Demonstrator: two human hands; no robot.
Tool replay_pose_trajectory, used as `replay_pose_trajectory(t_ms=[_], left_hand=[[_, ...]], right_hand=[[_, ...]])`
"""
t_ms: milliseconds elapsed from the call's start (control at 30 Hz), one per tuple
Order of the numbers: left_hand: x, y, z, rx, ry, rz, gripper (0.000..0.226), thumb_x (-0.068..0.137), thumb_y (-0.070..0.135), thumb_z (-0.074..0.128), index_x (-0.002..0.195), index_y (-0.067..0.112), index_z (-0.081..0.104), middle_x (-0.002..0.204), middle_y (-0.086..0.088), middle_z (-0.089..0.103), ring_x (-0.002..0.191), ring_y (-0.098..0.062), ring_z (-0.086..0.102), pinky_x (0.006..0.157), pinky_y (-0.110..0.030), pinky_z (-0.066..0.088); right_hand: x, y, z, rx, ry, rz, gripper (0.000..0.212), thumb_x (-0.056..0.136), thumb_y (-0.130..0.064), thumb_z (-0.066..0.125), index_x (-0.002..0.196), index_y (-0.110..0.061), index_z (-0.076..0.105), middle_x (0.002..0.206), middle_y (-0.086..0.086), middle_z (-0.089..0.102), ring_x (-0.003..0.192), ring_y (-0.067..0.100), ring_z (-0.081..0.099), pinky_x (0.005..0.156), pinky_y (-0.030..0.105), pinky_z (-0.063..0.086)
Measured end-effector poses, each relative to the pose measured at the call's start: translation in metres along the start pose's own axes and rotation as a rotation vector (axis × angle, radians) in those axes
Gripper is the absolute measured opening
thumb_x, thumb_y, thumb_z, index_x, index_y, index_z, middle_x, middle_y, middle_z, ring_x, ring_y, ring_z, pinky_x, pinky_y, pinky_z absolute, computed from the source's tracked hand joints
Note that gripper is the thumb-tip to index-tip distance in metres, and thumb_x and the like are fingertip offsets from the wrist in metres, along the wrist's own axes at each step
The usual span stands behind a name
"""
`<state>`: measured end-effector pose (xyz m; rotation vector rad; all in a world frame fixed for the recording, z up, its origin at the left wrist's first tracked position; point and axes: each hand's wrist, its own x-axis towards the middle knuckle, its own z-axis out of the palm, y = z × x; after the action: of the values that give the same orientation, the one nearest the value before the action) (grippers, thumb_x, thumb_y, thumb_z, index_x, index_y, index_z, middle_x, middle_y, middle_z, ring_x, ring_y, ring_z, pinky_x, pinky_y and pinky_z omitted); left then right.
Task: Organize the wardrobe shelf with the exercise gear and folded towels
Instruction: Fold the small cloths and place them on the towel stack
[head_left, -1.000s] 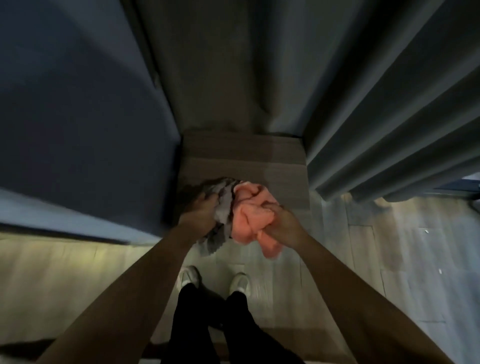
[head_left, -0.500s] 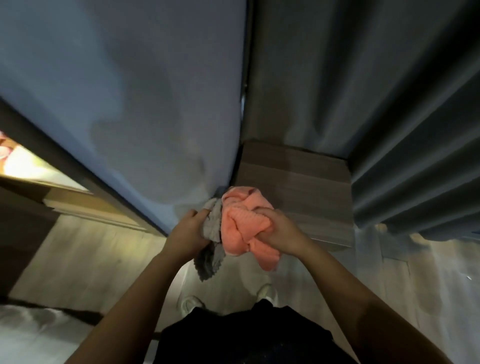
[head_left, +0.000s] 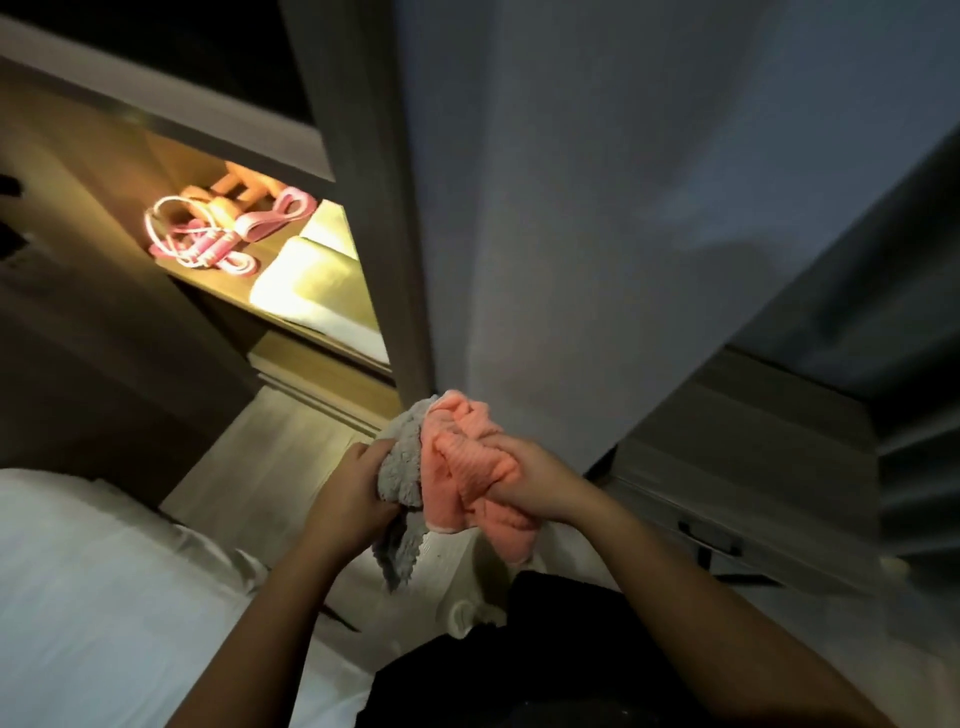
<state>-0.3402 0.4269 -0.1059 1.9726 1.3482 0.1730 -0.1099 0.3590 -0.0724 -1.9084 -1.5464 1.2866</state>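
Two hands: L fingers (head_left: 366, 453) grip grey towel (head_left: 402, 470), R fingers (head_left: 506, 448) pink towel (head_left: 462, 467); door panel (head_left: 571, 234) partly hides shelf (head_left: 228, 283).

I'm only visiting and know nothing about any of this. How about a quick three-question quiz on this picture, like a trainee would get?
1. True or false: the left hand grips the grey towel.
2. What does the right hand hold? A) a book B) the pink towel C) nothing
3. Fill in: on the lit shelf, the folded towel lies to the picture's ___ of the jump rope.
Key: 1 true; 2 B; 3 right.
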Motion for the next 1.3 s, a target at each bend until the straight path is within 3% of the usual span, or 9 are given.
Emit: replay_pose_trajectory(t_ms=[100,200,400,633,733,933,1033,1133,1300], left_hand=[[0.005,-0.022,-0.011,-0.080,0.032,-0.059,0.065,0.070,0.032,0.078,0.128,0.032,0.050,0.113,0.001,0.048,0.103,-0.020,0.051,0.087,-0.043,0.050],[0.017,-0.041,-0.027,-0.132,0.075,-0.089,0.069,0.064,0.040,0.072,0.129,0.028,0.051,0.116,0.000,0.048,0.106,-0.020,0.049,0.090,-0.042,0.047],[0.067,-0.092,-0.068,-0.098,0.153,-0.183,0.066,0.073,0.018,0.075,0.134,0.025,0.049,0.121,-0.002,0.049,0.110,-0.022,0.049,0.090,-0.040,0.047],[0.126,-0.142,-0.144,-0.060,0.121,-0.193,0.064,0.076,0.024,0.073,0.134,0.029,0.047,0.118,0.004,0.047,0.107,-0.014,0.048,0.090,-0.035,0.046],[0.149,-0.160,-0.175,-0.038,0.101,-0.184,0.068,0.077,0.019,0.072,0.138,0.028,0.044,0.123,0.004,0.046,0.109,-0.012,0.045,0.090,-0.032,0.043],[0.190,-0.197,-0.225,0.059,-0.033,-0.024,0.061,0.079,0.030,0.071,0.134,0.031,0.045,0.125,0.005,0.047,0.116,-0.015,0.048,0.091,-0.031,0.044],[0.216,-0.219,-0.250,0.159,-0.180,0.125,0.062,0.079,0.039,0.070,0.135,0.031,0.045,0.125,0.003,0.048,0.116,-0.017,0.049,0.093,-0.031,0.043],[0.244,-0.241,-0.267,0.264,-0.292,0.229,0.065,0.080,0.037,0.070,0.137,0.032,0.041,0.122,0.002,0.047,0.111,-0.019,0.052,0.090,-0.034,0.046],[0.272,-0.272,-0.261,0.302,-0.284,0.353,0.067,0.079,0.030,0.070,0.139,0.031,0.040,0.120,0.002,0.047,0.109,-0.017,0.052,0.091,-0.034,0.047]], right_hand=[[0.033,-0.019,0.011,-0.069,-0.035,0.002,0.059,0.069,-0.035,0.070,0.126,-0.022,0.063,0.130,0.002,0.062,0.116,0.019,0.058,0.098,0.027,0.045],[0.072,-0.038,0.020,-0.139,-0.074,0.014,0.062,0.069,-0.024,0.075,0.129,-0.018,0.062,0.130,0.008,0.060,0.117,0.023,0.058,0.096,0.026,0.045],[0.163,-0.084,0.033,-0.258,-0.128,-0.051,0.063,0.077,-0.010,0.075,0.137,-0.015,0.054,0.137,0.015,0.052,0.126,0.027,0.049,0.087,0.016,0.033],[0.252,-0.151,0.046,-0.246,-0.239,-0.065,0.054,0.085,-0.007,0.068,0.136,-0.011,0.052,0.124,0.002,0.053,0.111,0.013,0.048,0.085,0.016,0.034],[0.279,-0.177,0.055,-0.264,-0.248,-0.053,0.052,0.090,-0.012,0.063,0.139,-0.011,0.048,0.137,0.008,0.051,0.119,0.023,0.050,0.091,0.022,0.036],[0.312,-0.209,0.079,-0.198,-0.121,0.044,0.048,0.094,-0.013,0.058,0.140,-0.011,0.045,0.143,0.010,0.047,0.127,0.023,0.045,0.092,0.019,0.032],[0.323,-0.220,0.099,-0.143,-0.032,0.093,0.044,0.096,-0.012,0.054,0.139,-0.011,0.045,0.136,0.006,0.050,0.121,0.020,0.048,0.092,0.018,0.033],[0.331,-0.227,0.124,-0.067,0.060,0.126,0.046,0.092,-0.013,0.062,0.136,-0.016,0.049,0.123,-0.005,0.048,0.109,0.009,0.045,0.090,0.018,0.034],[0.348,-0.215,0.170,0.010,0.213,0.124,0.044,0.085,-0.027,0.068,0.128,-0.026,0.057,0.130,-0.005,0.054,0.116,0.013,0.051,0.099,0.031,0.043]])
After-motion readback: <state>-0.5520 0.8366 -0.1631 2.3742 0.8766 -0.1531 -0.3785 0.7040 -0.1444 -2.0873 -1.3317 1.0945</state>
